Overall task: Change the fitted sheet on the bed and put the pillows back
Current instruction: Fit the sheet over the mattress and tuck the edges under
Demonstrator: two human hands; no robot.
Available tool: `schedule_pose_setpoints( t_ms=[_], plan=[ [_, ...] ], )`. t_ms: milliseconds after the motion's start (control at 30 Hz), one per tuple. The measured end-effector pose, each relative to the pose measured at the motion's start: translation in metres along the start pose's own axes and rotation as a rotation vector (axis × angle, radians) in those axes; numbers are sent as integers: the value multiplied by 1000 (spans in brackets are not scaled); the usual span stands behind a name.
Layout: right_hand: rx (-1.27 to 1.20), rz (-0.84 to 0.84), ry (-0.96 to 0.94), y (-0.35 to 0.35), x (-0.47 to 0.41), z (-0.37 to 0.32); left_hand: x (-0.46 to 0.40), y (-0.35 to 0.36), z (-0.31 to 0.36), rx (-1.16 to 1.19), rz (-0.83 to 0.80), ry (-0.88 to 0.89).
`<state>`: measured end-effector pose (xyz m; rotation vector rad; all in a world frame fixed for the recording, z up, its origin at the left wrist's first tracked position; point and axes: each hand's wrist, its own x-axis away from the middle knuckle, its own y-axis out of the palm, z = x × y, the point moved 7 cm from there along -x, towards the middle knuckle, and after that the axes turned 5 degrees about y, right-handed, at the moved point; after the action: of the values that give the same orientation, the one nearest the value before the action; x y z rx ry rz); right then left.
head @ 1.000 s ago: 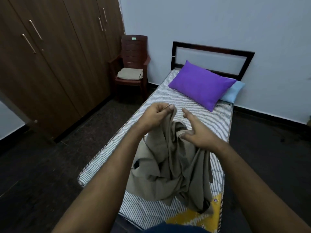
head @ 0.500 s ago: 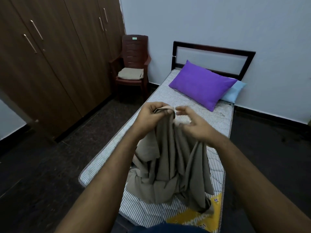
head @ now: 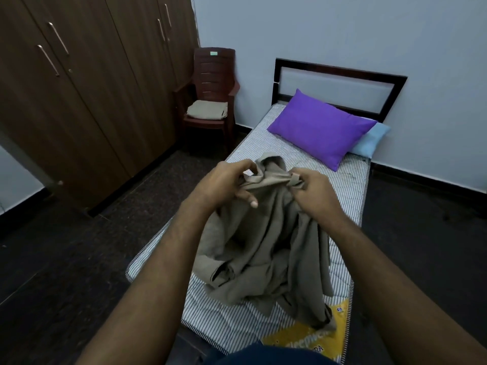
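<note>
Dim, even indoor light, soft faint shadows, no glare, wide-angle bending at edges, slight softness throughout

You get 1 view only: head-worn wide-angle camera, so no second view shares scene. It stands at foot of bed (head: 245,320), faces along mattress toward headboard (head: 340,72), pitched forward and down. Your forearms enter from bottom edge; left hand (head: 224,184) and right hand (head: 317,192) sit near frame centre, close to lens. Wardrobe (head: 87,101) fills left side, chair (head: 213,83) in far corner, wall behind. Straight lines bow toward edges.
</note>
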<state>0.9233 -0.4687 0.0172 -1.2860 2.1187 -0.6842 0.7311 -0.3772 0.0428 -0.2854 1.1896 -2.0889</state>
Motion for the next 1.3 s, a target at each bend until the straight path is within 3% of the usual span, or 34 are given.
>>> schedule_pose_setpoints(
  t_ms=[67,133,233,300,367,433,500,600,633,700,767,833,933,1033,1133,1200,1300],
  plan=[
    [209,-386,64,25,1,14,2,-3,-12,-305,-77,-154],
    [525,-624,111,35,11,37,7,-18,-18,-450,33,-211],
    [608,-592,162,34,19,61,22,-46,-31,-329,472,-196],
    [509,-524,267,38,23,76,26,-46,-38,-202,585,-144],
    [445,-443,318,45,25,84,24,-29,-36,53,528,-102],
    [427,-418,335,52,28,87,28,-7,-39,553,532,-196],
    [527,-513,347,63,35,96,38,14,-47,1068,591,-381],
    [790,-758,429,76,59,131,53,22,-75,1289,610,-449],
    [849,-852,485,81,70,147,55,24,-85,1243,559,-436],
    [903,-933,578,90,91,171,57,35,-100,873,316,-417],
    [859,-853,647,101,98,183,61,65,-119,356,-74,-346],
    [727,-704,679,112,100,183,84,112,-144,-5,-475,-338],
    [499,-503,623,137,96,169,125,170,-199,-121,-738,-430],
    [516,-458,645,157,114,168,155,211,-220,-208,-937,-404],
    [518,-420,777,177,145,180,154,223,-218,-358,-991,-302],
    [488,-360,845,179,162,187,135,214,-227,-487,-795,-304],
    [575,-381,883,169,175,200,111,180,-251,-447,-372,-512]
  ],
)
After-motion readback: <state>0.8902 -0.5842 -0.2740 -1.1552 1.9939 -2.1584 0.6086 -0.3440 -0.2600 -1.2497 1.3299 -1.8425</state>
